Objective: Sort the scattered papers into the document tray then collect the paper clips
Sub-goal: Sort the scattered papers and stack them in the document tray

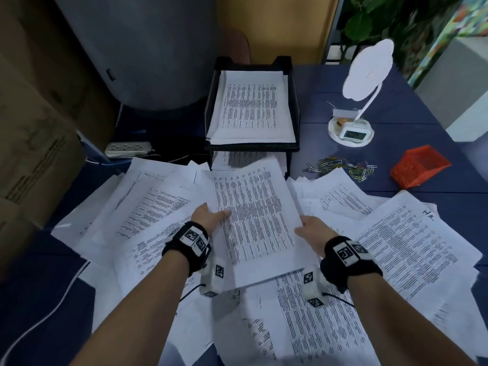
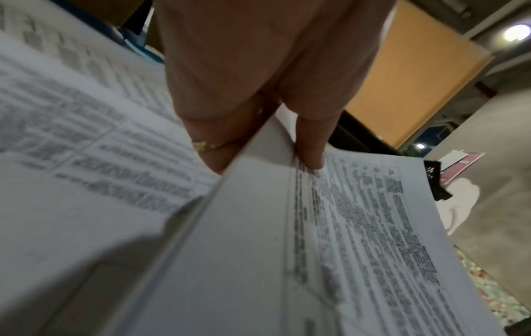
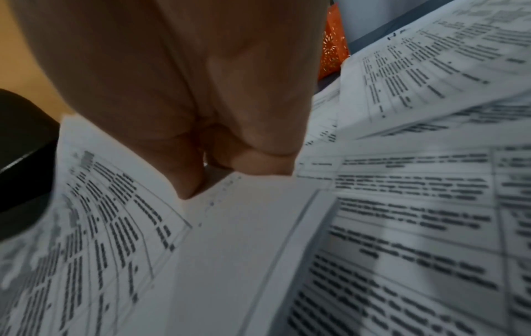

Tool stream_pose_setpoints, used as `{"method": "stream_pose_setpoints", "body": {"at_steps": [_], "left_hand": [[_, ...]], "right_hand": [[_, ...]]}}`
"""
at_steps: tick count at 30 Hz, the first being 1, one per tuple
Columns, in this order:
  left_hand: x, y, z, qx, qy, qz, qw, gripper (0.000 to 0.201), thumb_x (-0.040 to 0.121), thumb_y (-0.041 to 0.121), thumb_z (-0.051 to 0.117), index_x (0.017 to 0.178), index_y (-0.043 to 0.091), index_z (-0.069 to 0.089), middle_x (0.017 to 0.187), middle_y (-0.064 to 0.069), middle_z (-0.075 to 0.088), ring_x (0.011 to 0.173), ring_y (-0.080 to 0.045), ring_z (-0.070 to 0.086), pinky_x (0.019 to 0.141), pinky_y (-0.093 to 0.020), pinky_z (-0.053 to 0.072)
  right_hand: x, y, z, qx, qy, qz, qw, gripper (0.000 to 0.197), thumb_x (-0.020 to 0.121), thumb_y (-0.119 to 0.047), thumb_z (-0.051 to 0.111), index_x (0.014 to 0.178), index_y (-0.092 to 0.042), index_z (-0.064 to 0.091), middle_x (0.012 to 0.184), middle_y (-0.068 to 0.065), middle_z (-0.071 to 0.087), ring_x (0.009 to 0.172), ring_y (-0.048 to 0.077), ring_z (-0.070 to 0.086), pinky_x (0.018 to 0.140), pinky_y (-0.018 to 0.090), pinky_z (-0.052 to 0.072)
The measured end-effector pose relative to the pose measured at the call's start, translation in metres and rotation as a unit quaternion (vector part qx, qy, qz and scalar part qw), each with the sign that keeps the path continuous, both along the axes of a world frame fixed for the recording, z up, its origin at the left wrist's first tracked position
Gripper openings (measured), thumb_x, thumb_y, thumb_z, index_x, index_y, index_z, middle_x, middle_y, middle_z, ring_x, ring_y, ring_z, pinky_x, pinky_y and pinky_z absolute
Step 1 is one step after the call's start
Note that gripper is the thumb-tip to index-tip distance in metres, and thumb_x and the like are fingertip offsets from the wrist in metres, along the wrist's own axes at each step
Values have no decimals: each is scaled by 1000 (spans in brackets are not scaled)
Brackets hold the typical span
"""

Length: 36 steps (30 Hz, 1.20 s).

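Note:
I hold a printed sheet (image 1: 253, 217) by both side edges above the scattered papers (image 1: 412, 249). My left hand (image 1: 208, 215) pinches its left edge, thumb on top and fingers under, as the left wrist view shows on the sheet (image 2: 330, 227). My right hand (image 1: 309, 229) pinches the right edge, thumb on the sheet (image 3: 120, 227). The black document tray (image 1: 294, 107) stands just beyond, with printed sheets in its top tier. Coloured paper clips (image 1: 343, 167) lie in a loose heap to the right of the tray.
An orange mesh container (image 1: 420, 166) lies on its side at the right. A white desk lamp (image 1: 351, 133) with a small clock stands behind the clips. A power strip (image 1: 128, 149) and cardboard boxes (image 1: 31, 143) are at the left.

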<state>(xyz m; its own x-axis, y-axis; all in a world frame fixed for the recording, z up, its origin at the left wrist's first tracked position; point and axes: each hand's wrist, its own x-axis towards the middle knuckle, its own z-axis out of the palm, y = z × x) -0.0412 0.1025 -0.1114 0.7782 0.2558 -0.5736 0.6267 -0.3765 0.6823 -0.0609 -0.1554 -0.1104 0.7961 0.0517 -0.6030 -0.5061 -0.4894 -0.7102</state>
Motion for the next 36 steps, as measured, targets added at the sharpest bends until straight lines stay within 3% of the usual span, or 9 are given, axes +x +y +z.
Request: {"method": "stream_pose_setpoints", "body": {"at_steps": [4,10,13,18,22,24,30,33,36], "left_hand": [[3,-1,0,-45,-14,22,999,103,70,53,76,148,8,24,151,-12,33,133,-32,39,108,-47,37],[21,15,-14,-114,-16,18,993,100,56,58,76,138,15,39,134,-11,52,114,-33,57,94,-51,50],[18,16,-6,-149,25,4,988,74,84,35,69,143,12,31,134,-11,50,107,-28,62,80,-38,57],[33,24,-12,-172,38,3,984,55,94,7,54,142,6,26,89,-14,64,61,-18,62,51,-26,51],[64,26,-13,-158,-6,25,987,54,94,1,51,142,6,27,85,-14,60,58,-14,59,48,-21,51],[80,23,-15,-159,-30,50,986,48,94,-4,46,139,1,29,76,-12,57,44,-9,56,43,-18,49],[122,16,-16,-191,-63,126,971,48,95,-9,40,138,12,33,80,-10,53,45,-14,58,43,-20,50],[140,13,-15,-180,-72,124,973,47,95,-5,43,139,11,33,106,-18,53,70,-29,64,48,-22,53],[151,11,-17,-140,-71,127,979,42,92,1,54,131,10,42,96,-11,58,64,-23,64,50,-21,55]], "right_hand": [[9,1,-4,-24,8,-16,1000,26,91,1,42,111,3,58,95,14,61,76,24,55,62,26,41],[42,10,0,-5,-22,-76,997,29,94,2,42,118,7,57,115,21,62,89,23,54,56,20,39],[65,18,3,-17,-40,-90,995,27,95,1,43,117,7,56,111,19,60,90,21,51,59,25,42],[102,30,-4,-9,-71,-140,988,11,90,-3,51,91,-14,54,98,9,55,87,21,51,87,37,48],[121,41,7,-13,-96,-155,983,25,93,-4,46,72,-16,45,71,4,47,62,21,44,54,21,42],[128,44,9,2,-104,-161,981,6,96,-7,43,93,-13,45,66,2,40,55,17,37,47,22,34],[139,48,0,120,-8,-188,975,41,98,-1,40,137,-14,33,100,10,47,51,22,62,44,26,49],[153,50,-2,99,-66,-240,964,15,95,2,45,108,-2,53,88,20,55,45,15,63,47,25,54],[167,51,-13,77,-94,-249,961,23,92,1,49,74,-14,52,82,15,59,61,20,63,66,31,58]]}}
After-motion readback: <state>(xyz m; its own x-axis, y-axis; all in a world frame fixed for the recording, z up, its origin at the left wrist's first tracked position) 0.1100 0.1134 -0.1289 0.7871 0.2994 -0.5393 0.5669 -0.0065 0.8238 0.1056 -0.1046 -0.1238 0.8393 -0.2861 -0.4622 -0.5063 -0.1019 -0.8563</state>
